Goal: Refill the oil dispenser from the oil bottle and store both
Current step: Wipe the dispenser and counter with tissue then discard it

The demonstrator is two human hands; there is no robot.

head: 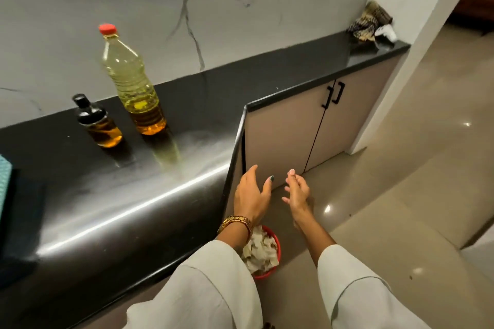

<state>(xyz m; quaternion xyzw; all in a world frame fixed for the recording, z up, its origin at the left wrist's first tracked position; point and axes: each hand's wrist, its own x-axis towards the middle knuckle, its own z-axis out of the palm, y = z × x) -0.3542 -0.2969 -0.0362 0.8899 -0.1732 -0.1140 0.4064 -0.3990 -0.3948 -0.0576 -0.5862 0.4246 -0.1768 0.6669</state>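
Note:
A tall clear oil bottle [133,83] with a red cap stands upright on the black countertop [107,195], partly filled with yellow oil. To its left stands the small glass oil dispenser [99,123] with a black top, amber oil in its lower part. My left hand [252,196], wearing a gold watch, hovers with relaxed fingers just past the counter's corner. Close beside it, my right hand [296,191] is also empty and relaxed. Both hands are in front of and to the right of the two bottles, touching neither.
Beige cabinet doors [307,125] with black handles stand shut below the counter's right run. A red bin [267,251] with crumpled paper sits on the tiled floor under my left wrist. A patterned cloth [370,21] lies at the counter's far end. A teal cloth [5,184] lies at the left edge.

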